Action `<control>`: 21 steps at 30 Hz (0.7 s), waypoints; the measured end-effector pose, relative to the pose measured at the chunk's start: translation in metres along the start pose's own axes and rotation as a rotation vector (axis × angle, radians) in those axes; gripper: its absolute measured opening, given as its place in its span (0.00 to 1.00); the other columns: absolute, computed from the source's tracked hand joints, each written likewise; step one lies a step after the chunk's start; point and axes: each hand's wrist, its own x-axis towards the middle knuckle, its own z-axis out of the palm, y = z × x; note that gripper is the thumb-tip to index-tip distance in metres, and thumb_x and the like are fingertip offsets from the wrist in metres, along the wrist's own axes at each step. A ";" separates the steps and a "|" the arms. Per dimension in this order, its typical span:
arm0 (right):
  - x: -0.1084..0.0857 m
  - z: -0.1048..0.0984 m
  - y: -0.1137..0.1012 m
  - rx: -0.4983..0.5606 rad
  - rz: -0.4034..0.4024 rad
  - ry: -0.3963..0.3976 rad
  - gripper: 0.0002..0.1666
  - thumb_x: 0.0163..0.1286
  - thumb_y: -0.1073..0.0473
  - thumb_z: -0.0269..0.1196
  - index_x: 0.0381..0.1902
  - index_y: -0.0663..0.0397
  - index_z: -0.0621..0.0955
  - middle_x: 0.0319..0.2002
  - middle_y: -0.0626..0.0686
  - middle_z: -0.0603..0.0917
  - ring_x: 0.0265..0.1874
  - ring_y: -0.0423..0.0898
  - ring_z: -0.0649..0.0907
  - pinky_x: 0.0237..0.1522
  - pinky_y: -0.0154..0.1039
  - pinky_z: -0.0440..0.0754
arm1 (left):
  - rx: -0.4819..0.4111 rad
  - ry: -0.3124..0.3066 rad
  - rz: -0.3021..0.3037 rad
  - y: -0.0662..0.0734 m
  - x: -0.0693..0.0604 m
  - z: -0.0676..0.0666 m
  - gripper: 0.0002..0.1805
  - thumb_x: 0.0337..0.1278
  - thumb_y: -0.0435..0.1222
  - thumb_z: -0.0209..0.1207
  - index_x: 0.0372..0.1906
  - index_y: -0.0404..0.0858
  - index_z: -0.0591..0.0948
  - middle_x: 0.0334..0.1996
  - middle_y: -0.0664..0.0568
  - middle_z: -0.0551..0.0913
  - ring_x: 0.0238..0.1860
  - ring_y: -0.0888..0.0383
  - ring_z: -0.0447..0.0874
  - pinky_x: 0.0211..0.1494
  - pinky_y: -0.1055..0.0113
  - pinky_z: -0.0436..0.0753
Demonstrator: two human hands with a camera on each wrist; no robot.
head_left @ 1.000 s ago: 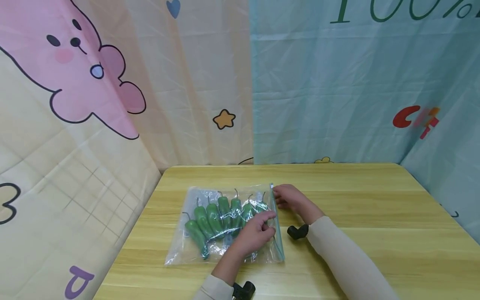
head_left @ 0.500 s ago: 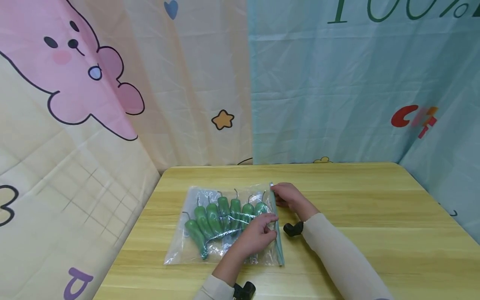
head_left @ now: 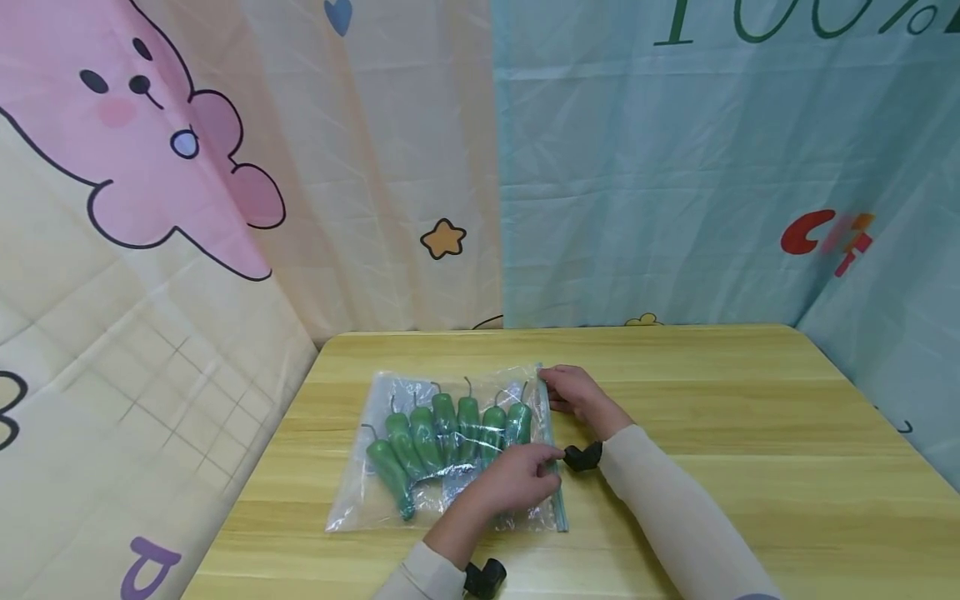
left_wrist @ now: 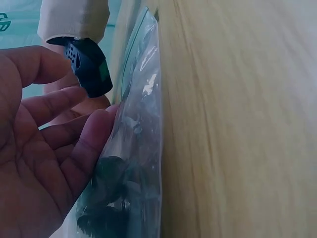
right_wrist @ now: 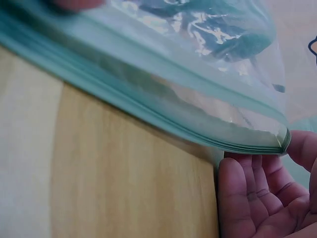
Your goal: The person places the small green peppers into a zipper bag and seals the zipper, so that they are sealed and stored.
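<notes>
A clear zip-lock bag [head_left: 352,500] lies flat on the table, its blue-green zip edge [head_left: 560,510] facing right. Several green peppers [head_left: 425,439] with thin stems are inside. My right hand [head_left: 579,392] pinches the far corner of the zip edge; in the right wrist view, that hand [right_wrist: 270,191] has its thumb above and fingers below the corner, and the mouth gapes there. My left hand [head_left: 521,479] rests over the bag's near half, index finger stretched to the zip edge. In the left wrist view, the hand [left_wrist: 44,144] touches the bag with loose fingers.
The wooden table [head_left: 720,400] extends right of the bag. Printed cloth curtains [head_left: 645,183] hang behind it and at both sides. A black wrist device [head_left: 583,457] sits by the right sleeve, another black device [head_left: 485,578] by the left.
My left hand has shifted slightly right and nearer to me along the zip edge, uncovering more of the rightmost pepper. My right hand has moved slightly left, onto the far corner.
</notes>
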 end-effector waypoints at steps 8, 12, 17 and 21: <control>0.003 0.003 0.002 0.004 -0.037 0.018 0.15 0.75 0.52 0.56 0.39 0.60 0.80 0.37 0.54 0.82 0.34 0.46 0.81 0.38 0.35 0.83 | 0.114 -0.101 0.041 0.007 -0.001 -0.008 0.23 0.62 0.35 0.58 0.62 0.37 0.79 0.24 0.59 0.77 0.22 0.65 0.71 0.27 0.72 0.73; 0.003 0.003 0.006 0.020 -0.051 0.007 0.15 0.76 0.53 0.56 0.40 0.61 0.80 0.37 0.54 0.82 0.35 0.45 0.81 0.38 0.35 0.83 | 0.164 -0.188 0.073 0.013 0.001 -0.025 0.23 0.65 0.38 0.58 0.63 0.39 0.78 0.44 0.57 0.84 0.33 0.68 0.77 0.37 0.73 0.78; 0.001 0.000 0.009 0.043 -0.074 -0.008 0.16 0.76 0.53 0.55 0.42 0.62 0.80 0.38 0.53 0.82 0.35 0.45 0.81 0.39 0.35 0.83 | 0.198 -0.130 0.077 0.016 0.016 -0.056 0.21 0.65 0.38 0.57 0.61 0.38 0.80 0.53 0.53 0.83 0.45 0.64 0.80 0.46 0.70 0.80; -0.001 -0.001 0.008 0.041 -0.073 -0.003 0.16 0.76 0.54 0.56 0.43 0.62 0.81 0.39 0.55 0.81 0.36 0.46 0.81 0.39 0.35 0.83 | 0.172 -0.005 0.002 0.015 0.037 -0.079 0.19 0.65 0.37 0.56 0.58 0.37 0.82 0.51 0.51 0.84 0.46 0.59 0.82 0.44 0.66 0.82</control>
